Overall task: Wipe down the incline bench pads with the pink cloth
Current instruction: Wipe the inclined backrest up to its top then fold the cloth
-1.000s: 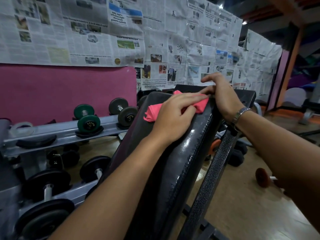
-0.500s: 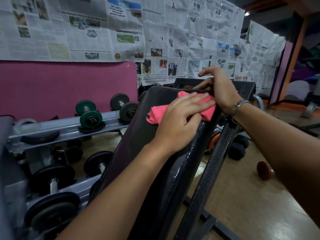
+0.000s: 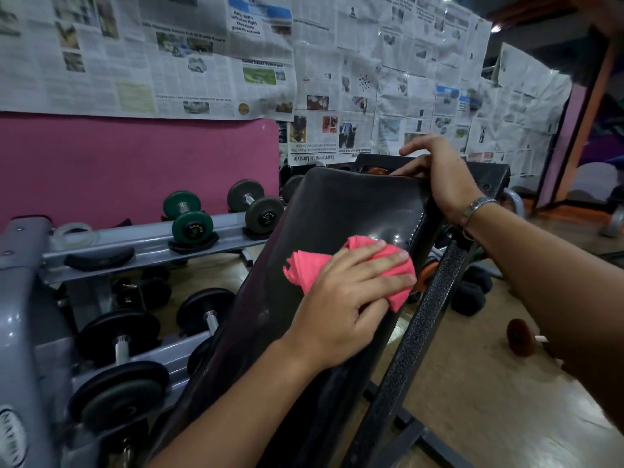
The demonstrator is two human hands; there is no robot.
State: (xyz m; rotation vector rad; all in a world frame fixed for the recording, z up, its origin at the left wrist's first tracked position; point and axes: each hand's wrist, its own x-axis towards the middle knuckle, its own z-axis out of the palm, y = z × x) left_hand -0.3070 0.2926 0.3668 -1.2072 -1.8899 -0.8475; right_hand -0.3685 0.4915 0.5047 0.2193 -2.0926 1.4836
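Note:
The black incline bench pad slopes up away from me in the middle of the view. A crumpled pink cloth lies on the pad about a third of the way down from its top edge. My left hand lies flat on the cloth with straight fingers and presses it against the pad, near the pad's right side. My right hand, with a metal bracelet on the wrist, grips the pad's top right corner, its fingers curled over the top edge.
A grey dumbbell rack with several dumbbells stands close on the left, a green one on its upper rail. The bench's black steel frame runs down on the right. A loose dumbbell lies on the wooden floor. Newspaper covers the wall behind.
My left hand has slid the pink cloth down the pad from its top edge toward me. My right hand has kept its hold on the top corner.

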